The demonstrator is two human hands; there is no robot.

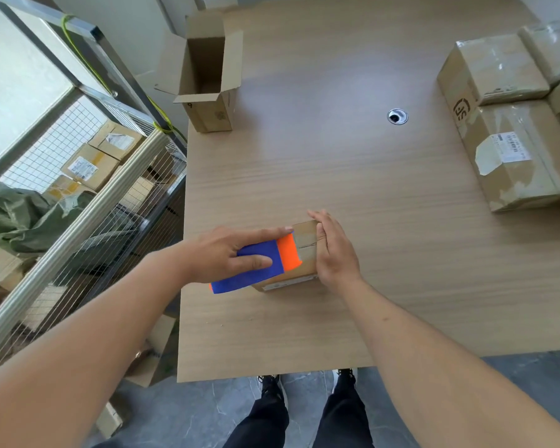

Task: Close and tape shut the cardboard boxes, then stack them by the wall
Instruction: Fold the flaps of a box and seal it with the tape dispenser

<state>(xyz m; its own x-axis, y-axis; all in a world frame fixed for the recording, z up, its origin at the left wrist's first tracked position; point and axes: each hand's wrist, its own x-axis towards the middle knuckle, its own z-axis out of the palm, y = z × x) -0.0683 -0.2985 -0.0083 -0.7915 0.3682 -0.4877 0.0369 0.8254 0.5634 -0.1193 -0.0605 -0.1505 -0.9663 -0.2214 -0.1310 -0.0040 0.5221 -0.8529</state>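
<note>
A small closed cardboard box [306, 250] lies on the wooden table [353, 189] near its front edge. A blue and orange tape dispenser [265, 263] lies across the box top. My left hand [230, 253] holds the dispenser from above, with the fingers stretched along it toward the box. My right hand [333, 250] rests flat against the box's right side with straight fingers. A strip of tape shows on the box top between the hands.
An open empty box [207, 82] stands at the table's far left corner. Several taped boxes [511, 124] are stacked at the right edge. A metal cable grommet [397, 116] sits mid-table. A wire-mesh cart [88, 176] with parcels stands to the left.
</note>
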